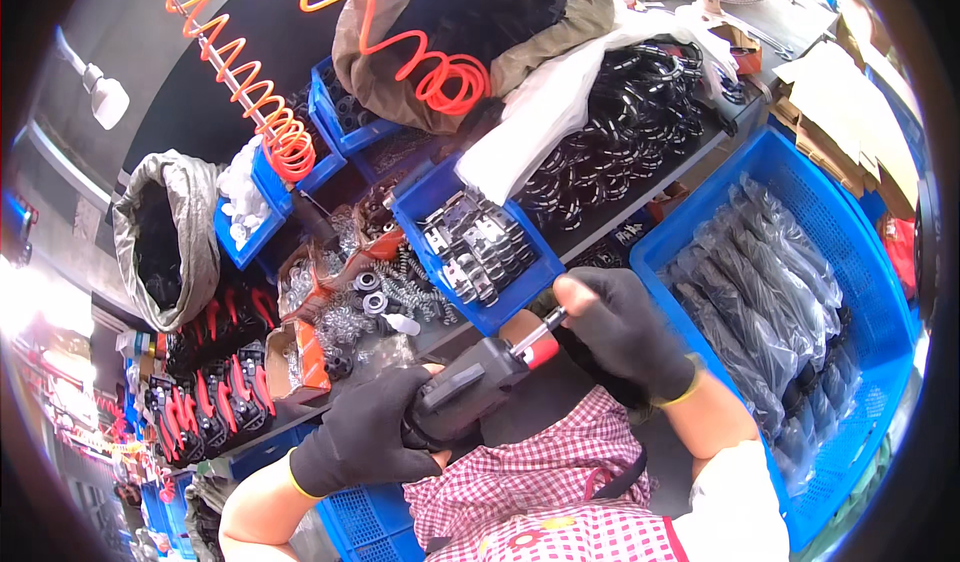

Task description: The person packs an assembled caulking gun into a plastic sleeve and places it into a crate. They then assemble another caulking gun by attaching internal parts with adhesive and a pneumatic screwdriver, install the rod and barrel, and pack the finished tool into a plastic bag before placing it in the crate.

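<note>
My left hand (pixel 365 427), in a black glove, wraps round a black plastic tool body (pixel 465 387) in front of my chest. A red collar (pixel 541 352) and a shiny metal rod (pixel 535 334) stick out of its upper right end. My right hand (pixel 625 332), gloved alike, is closed at the outer tip of that rod, thumb on top; most of its fingers are hidden. Just beyond the tool stands a blue bin (pixel 545 274) with stacked metal clip-like parts (pixel 475 247). Left of the bin lie loose metal springs (pixel 405 287).
At right stands a large blue basket (pixel 860 442) of plastic-wrapped dark parts (pixel 760 302). Black curved parts (pixel 620 127) heap up behind the bin. Orange coiled hoses (pixel 455 82) hang overhead. Cloth sacks (pixel 165 242) and red-and-black parts (pixel 215 402) stand at left.
</note>
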`<state>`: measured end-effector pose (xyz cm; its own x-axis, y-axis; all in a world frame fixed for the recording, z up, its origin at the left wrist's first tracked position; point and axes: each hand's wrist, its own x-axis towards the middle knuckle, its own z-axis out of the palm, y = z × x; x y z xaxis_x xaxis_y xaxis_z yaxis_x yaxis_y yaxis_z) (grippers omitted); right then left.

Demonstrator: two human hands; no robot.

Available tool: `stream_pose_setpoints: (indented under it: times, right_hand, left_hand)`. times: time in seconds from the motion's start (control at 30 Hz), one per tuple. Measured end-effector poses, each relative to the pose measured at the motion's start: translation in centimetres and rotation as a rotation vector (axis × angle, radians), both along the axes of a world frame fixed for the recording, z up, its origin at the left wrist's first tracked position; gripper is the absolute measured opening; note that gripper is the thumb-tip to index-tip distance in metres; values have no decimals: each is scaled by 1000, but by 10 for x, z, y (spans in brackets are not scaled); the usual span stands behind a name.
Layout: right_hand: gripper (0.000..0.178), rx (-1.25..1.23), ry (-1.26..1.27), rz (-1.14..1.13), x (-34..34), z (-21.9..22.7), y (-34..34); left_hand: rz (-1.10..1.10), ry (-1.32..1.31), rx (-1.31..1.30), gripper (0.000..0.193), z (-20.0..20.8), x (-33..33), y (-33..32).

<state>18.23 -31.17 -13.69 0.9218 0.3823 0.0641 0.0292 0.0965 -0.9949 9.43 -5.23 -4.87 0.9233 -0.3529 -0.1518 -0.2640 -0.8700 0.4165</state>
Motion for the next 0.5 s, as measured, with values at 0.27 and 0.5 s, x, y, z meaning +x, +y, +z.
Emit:
stream_pose_setpoints:
  times: [0.27,0.5]
  right_hand:
    - [19,-21,-781,-332,-11,-21,25]
    - [70,647,150,-346,-62,-21,39]
  left_hand:
    - [-98,81,-157,71,7,43,-27]
    - [140,-304,-524,28,-14,160,-65]
